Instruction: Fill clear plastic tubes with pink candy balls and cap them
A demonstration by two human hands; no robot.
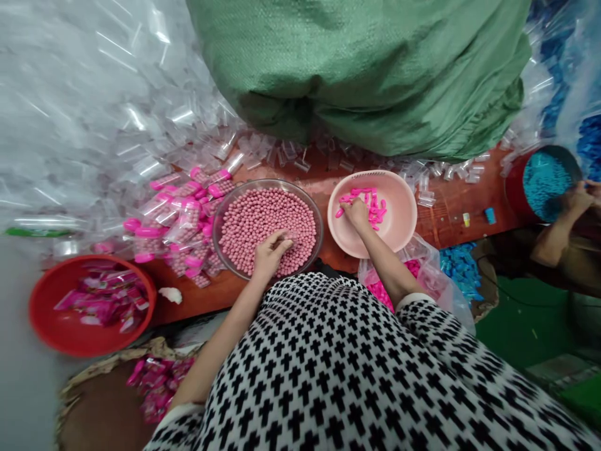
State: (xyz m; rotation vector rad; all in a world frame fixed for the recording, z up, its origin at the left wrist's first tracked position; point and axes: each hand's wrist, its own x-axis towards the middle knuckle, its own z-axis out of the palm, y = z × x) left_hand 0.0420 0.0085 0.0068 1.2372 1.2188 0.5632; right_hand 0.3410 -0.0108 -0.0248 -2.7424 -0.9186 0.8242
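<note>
The left hand (268, 254) is held over a round basin (216, 241) filled with pink beads (244, 219); its fingers are bent towards the thumb and appear to be closed on a small clear container (290, 237), which is only faintly made out against the beads. The right hand (357, 214) is lowered into a pale pink plastic basin (399, 232), where its fingertips are set among bright pink caps (375, 213); whether a cap is pinched cannot be told. Both basins are placed side by side on a reddish-brown bench (446, 219). To the left of the beads, pink-capped bottles (188, 216) with beads inside are heaped, and beyond them loose clear containers (154, 166) are piled. A red basin (44, 313) holding pink packets (110, 294) is seen at the far left. Behind the two middle basins, clear containers are partly covered by a green woven sack (366, 69). At the right, blue beads (547, 181) are held in another vessel, beside which a co-worker's hand (580, 199) is seen.
</note>
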